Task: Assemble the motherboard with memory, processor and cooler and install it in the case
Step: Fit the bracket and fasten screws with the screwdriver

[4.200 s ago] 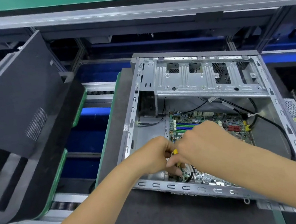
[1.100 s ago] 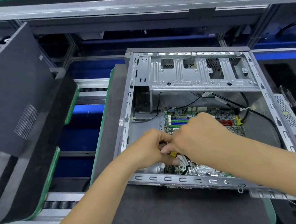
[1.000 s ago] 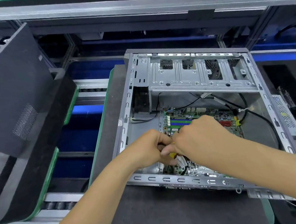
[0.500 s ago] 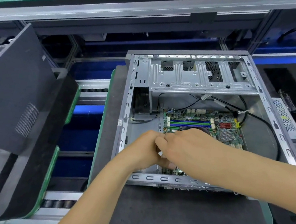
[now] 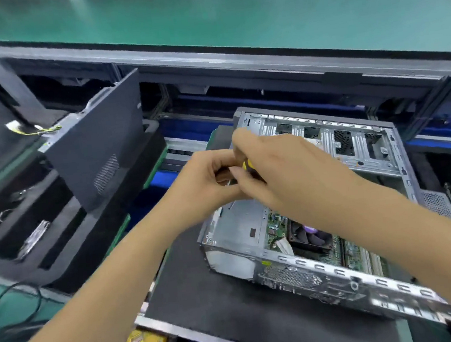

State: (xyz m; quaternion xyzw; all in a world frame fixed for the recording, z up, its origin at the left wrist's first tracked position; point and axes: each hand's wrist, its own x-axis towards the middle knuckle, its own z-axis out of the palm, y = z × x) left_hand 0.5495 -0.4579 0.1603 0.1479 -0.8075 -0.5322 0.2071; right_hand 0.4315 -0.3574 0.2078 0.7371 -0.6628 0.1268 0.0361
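At frame centre, the left hand (image 5: 211, 177) and right hand (image 5: 276, 166) meet with fingers curled, together pinching a small yellow-tipped part (image 5: 246, 165) above the open case (image 5: 353, 142). The motherboard (image 5: 276, 229) lies inside the case at lower right, its cooler (image 5: 309, 235) partly hidden under the right forearm.

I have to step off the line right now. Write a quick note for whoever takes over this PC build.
Left hand and right hand are raised together above the case, fingers curled round a small yellow-tipped part; what it is isn't clear.
Motherboard sits in the case with the cooler fitted.
Side panel leans at left, off.
Left: whether memory, screws and cables are done can't be seen.
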